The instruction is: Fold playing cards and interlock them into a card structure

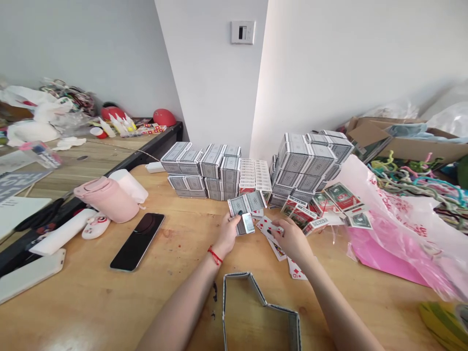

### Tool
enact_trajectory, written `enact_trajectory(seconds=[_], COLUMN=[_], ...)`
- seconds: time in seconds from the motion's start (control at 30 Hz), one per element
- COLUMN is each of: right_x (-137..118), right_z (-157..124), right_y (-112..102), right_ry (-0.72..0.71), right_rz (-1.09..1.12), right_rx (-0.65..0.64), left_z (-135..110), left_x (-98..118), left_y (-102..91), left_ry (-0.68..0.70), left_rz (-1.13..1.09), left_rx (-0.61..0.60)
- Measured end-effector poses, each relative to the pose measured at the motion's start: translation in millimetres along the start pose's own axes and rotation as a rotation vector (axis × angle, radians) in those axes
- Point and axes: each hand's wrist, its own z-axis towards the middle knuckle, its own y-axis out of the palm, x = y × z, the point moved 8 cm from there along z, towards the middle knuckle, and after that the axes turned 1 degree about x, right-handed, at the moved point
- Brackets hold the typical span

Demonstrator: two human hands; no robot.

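"Where were the cards we were handling?"

"Our left hand (228, 234) had its thumb and fingers closed on the grey-backed cards (246, 202), just above the surface (171, 292). Our right hand (292, 239) was beside it, fingers nearly together at a diamond card (268, 226); whether we pinched that card or only touched it, we couldn't tell."

"What lay closest on the surface?"

"More face-up cards (297, 270) lay under and beside our right wrist. Between our forearms, nearer to us, was an angular card frame (293, 326), cut off by the lower edge of the view. Beyond our hands rose a left block stack (203, 170) and a taller right block stack (307, 161), with red-and-white packs (255, 175) between them. Green-and-red boxes (341, 195) lay in a heap to the right."

"And farther out?"

"On the left we had a phone (137, 241), dark-screened, near a pink cup (109, 197) and a white mouse (95, 225). A second wooden surface (91, 161) stood past them, cluttered at its far end. To the right we saw a crumpled plastic bag (395, 204), coloured fuzzy strands (413, 180) and a cardboard box (413, 146)."

"The room?"

"Pale walls met a white pillar (215, 87), with a small control panel (243, 32) mounted on it."
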Motion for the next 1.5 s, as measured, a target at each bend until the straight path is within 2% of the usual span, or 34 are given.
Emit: enact_trajectory(seconds=[0.13, 0.27, 0.37, 0.43, 0.53, 0.6, 0.7, 0.77, 0.83, 1.07, 1.27, 1.4, 1.5], right_x=[11.8, 13.7, 12.3, 9.1, 5.3, 5.1, 2.5, -3.6, -11.5, -32.6, -32.8, -29.3, -24.8], right_z=[0.6, 0.2, 1.3, 2.4, 3.3, 2.4, -2.2, -6.5, -9.9, -18.6, -16.4, -13.1, -12.0], right_y=[5.3, 10.5, 7.3, 4.9, 2.0, 1.3, 6.8, 11.3, 9.4, -8.4, -10.7, -21.6, -27.7], right_ry=[0.022, 0.046, 0.055, 0.033, 0.02, 0.06, 0.164, 0.218, 0.224, 0.14, 0.11, 0.062, 0.052], right_rz=[-0.202, -0.204, -0.168, -0.102, 0.026, 0.149, 0.472, 0.656, 0.717, 0.658, 0.591, 0.479, 0.435], right_rx=[-0.053, -0.058, -0.025, -0.026, -0.056, -0.078, -0.145, -0.193, -0.192, -0.162, -0.12, -0.003, 0.052], left_z=[1.1, -3.1, -5.5, -5.3, -2.0, 1.4, 6.6, 8.9, 9.7, 7.2, 7.4, 5.5, 2.2], left_x=[4.8, 14.4, 16.2, 13.0, 10.3, 10.3, 7.3, 5.0, 4.8, 5.7, 4.7, 1.1, 2.8], left_y=[-2.2, 2.8, 7.9, 8.8, 3.2, -3.2, -11.3, -12.8, -11.6, -3.4, -6.5, -6.9, -1.8], left_ry=[0.036, 0.063, 0.034, -0.01, -0.02, -0.003, -0.033, -0.071, -0.092, -0.127, -0.121, -0.142, -0.132], left_rz=[-0.014, -0.022, -0.015, -0.004, 0.012, 0.01, -0.013, -0.029, -0.043, -0.067, -0.045, -0.061, -0.058], left_rx=[0.033, -0.017, -0.075, -0.083, -0.025, 0.03, 0.081, 0.075, 0.049, -0.027, 0.012, 0.002, -0.06])
